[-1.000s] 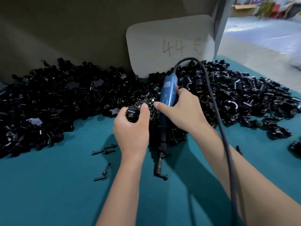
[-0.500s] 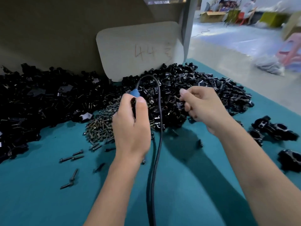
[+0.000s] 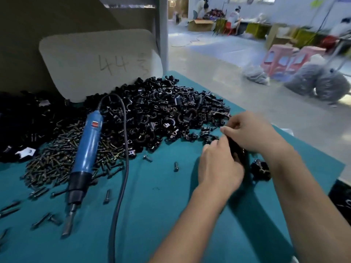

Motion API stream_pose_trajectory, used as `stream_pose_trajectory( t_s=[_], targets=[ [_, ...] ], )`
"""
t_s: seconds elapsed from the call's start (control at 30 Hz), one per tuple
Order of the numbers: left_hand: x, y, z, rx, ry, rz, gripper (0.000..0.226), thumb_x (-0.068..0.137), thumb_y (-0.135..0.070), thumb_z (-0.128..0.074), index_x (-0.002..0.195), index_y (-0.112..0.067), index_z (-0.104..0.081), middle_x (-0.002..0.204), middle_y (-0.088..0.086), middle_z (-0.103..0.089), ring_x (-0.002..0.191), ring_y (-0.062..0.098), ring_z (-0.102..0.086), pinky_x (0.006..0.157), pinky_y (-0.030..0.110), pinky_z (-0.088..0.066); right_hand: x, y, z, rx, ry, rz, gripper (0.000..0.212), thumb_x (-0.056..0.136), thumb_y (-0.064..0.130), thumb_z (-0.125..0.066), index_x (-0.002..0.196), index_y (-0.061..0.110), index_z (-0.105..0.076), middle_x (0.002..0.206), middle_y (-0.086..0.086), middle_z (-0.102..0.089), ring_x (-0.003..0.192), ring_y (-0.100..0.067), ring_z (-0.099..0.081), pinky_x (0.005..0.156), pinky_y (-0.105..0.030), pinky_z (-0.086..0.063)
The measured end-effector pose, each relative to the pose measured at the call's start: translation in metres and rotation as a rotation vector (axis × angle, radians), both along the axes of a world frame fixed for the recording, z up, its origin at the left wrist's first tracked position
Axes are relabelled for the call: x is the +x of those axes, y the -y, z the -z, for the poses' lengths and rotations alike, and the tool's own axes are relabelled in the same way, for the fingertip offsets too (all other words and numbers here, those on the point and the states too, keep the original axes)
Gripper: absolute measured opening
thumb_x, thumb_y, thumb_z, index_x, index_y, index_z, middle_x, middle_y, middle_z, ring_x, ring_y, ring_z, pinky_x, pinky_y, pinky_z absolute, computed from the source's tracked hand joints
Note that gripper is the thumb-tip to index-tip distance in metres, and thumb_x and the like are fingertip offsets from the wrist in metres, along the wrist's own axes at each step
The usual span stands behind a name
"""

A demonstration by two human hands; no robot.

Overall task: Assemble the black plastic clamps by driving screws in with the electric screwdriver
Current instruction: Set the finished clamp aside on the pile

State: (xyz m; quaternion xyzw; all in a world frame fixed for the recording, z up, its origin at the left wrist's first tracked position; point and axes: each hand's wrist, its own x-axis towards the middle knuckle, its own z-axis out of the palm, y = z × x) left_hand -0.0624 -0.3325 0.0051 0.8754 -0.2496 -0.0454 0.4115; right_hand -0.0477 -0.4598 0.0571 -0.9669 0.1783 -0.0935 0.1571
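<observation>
while hands (image 3: 235, 149) work, screwdriver (image 3: 86, 149) lies aside.

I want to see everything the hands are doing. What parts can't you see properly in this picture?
- Head view: the black clamp is mostly hidden between the left hand and right hand, and blurred.
- The screwdriver tip is too blurred to tell whether it carries a screw.
- Its cord is cut off by the bottom edge.
- The room behind is motion-blurred.
</observation>
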Motion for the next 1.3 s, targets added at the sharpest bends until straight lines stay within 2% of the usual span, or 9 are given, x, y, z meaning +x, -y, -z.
stream_pose_trajectory(
  t_s=[0.13, 0.33, 0.5, 0.6, 0.77, 0.87, 1.07, 1.2, 1.3],
  targets=[
    [0.006, 0.003, 0.0, 0.13, 0.132, 0.014, 0.014, 0.103, -0.026, -0.045, 0.101, -0.017, -0.056, 0.111, 0.008, -0.054, 0.114, 0.032, -0.041, 0.078, 0.043, -0.043, 0.006, -0.005, 0.003, 0.033, 0.279, 0.062, 0.012, 0.091, 0.029, -0.071, 0.08, 0.023, -0.074, 0.078, 0.007, -0.071, 0.08, -0.021, -0.065, 0.072, -0.033, -0.05],
    [0.033, -0.029, -0.002, 0.081, 0.172, -0.2, 0.016, 0.093, -0.011, -0.05, 0.099, -0.013, -0.064, 0.106, 0.007, -0.056, 0.103, 0.036, -0.055, 0.078, 0.044, -0.046, 0.032, -0.038, 0.0, 0.019, 0.061, -0.073, 0.02, 0.087, 0.012, -0.064, 0.075, 0.029, -0.068, 0.086, 0.004, -0.074, 0.091, -0.024, -0.068, 0.085, -0.04, -0.059],
    [0.05, -0.058, -0.003, 0.06, 0.079, -0.425, 0.016, 0.082, -0.008, -0.053, 0.083, -0.015, -0.067, 0.093, 0.006, -0.064, 0.087, 0.033, -0.057, 0.068, 0.035, -0.037, 0.052, -0.075, 0.016, -0.104, -0.081, -0.244, 0.022, 0.088, 0.017, -0.064, 0.104, 0.03, -0.071, 0.106, 0.0, -0.072, 0.111, -0.029, -0.062, 0.093, -0.042, -0.051],
    [0.053, -0.078, -0.003, -0.008, 0.05, -0.513, 0.019, 0.084, -0.014, -0.055, 0.083, -0.024, -0.071, 0.091, -0.004, -0.069, 0.083, 0.024, -0.061, 0.069, 0.034, -0.045, 0.057, -0.084, 0.028, -0.201, -0.104, -0.258, 0.031, 0.087, 0.01, -0.063, 0.116, 0.021, -0.061, 0.109, -0.005, -0.067, 0.113, -0.032, -0.056, 0.085, -0.043, -0.042],
    [0.054, -0.108, -0.009, -0.157, 0.106, -0.505, 0.022, 0.085, -0.012, -0.058, 0.077, -0.026, -0.074, 0.083, -0.008, -0.07, 0.076, 0.015, -0.064, 0.069, 0.03, -0.048, 0.054, -0.092, 0.036, -0.185, -0.035, -0.275, 0.031, 0.084, 0.001, -0.062, 0.113, 0.013, -0.06, 0.098, -0.011, -0.067, 0.095, -0.035, -0.061, 0.077, -0.042, -0.054],
    [0.051, -0.13, -0.016, -0.243, 0.171, -0.506, 0.023, 0.084, -0.009, -0.059, 0.074, -0.025, -0.073, 0.078, -0.01, -0.068, 0.071, 0.009, -0.062, 0.067, 0.028, -0.047, 0.052, -0.093, 0.037, -0.156, -0.003, -0.237, 0.035, 0.089, 0.004, -0.063, 0.121, 0.014, -0.055, 0.111, -0.013, -0.058, 0.104, -0.037, -0.054, 0.077, -0.039, -0.045],
    [0.051, -0.177, -0.019, -0.319, 0.208, -0.591, 0.025, 0.086, -0.008, -0.058, 0.073, -0.026, -0.071, 0.072, -0.007, -0.066, 0.064, 0.014, -0.059, 0.06, 0.026, -0.039, 0.051, -0.128, 0.02, -0.074, -0.213, -0.264, 0.035, 0.088, 0.001, -0.063, 0.118, 0.011, -0.048, 0.104, -0.016, -0.058, 0.09, -0.036, -0.06, 0.069, -0.037, -0.048],
    [0.052, -0.205, -0.017, -0.348, 0.247, -0.637, 0.024, 0.085, -0.006, -0.059, 0.074, -0.023, -0.073, 0.073, -0.009, -0.066, 0.065, 0.015, -0.059, 0.062, 0.029, -0.044, 0.055, -0.159, 0.0, 0.045, 0.099, -0.252, 0.029, 0.09, 0.007, -0.072, 0.117, 0.016, -0.069, 0.103, -0.007, -0.067, 0.093, -0.028, -0.062, 0.081, -0.031, -0.052],
    [0.057, -0.232, -0.016, -0.358, 0.251, -0.727, 0.024, 0.085, -0.008, -0.06, 0.074, -0.026, -0.072, 0.076, -0.009, -0.067, 0.065, 0.013, -0.061, 0.061, 0.028, -0.044, 0.064, -0.205, -0.017, 0.326, 0.264, -0.406, 0.015, 0.089, 0.021, -0.08, 0.103, 0.025, -0.075, 0.082, 0.014, -0.062, 0.074, -0.005, -0.06, 0.07, -0.013, -0.044]
  ],
)
